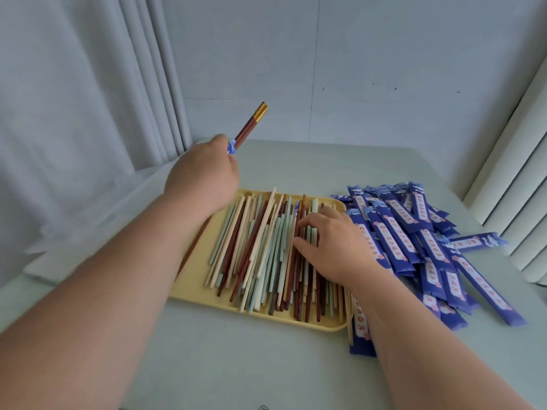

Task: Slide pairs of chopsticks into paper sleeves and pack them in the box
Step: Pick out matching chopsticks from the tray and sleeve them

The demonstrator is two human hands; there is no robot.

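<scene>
Tray before me, sleeves to its right.
On the table [266, 365] the tray [189, 291] holds loose chopsticks [254, 255]; the pile of sleeves [429, 247] lies just right of it. My right hand [334, 247] rests on the chopsticks, and my left hand [204, 179] holds a sleeved pair [251, 122] above the far-left corner.

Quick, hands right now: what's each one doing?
Left hand: closed round a brown chopstick pair, partly in a blue sleeve.
Right hand: open, resting on the loose chopsticks in the tray.

Mixed chopsticks [257, 253] heaped in tray [189, 291] beside blue sleeves [393, 241].
</scene>
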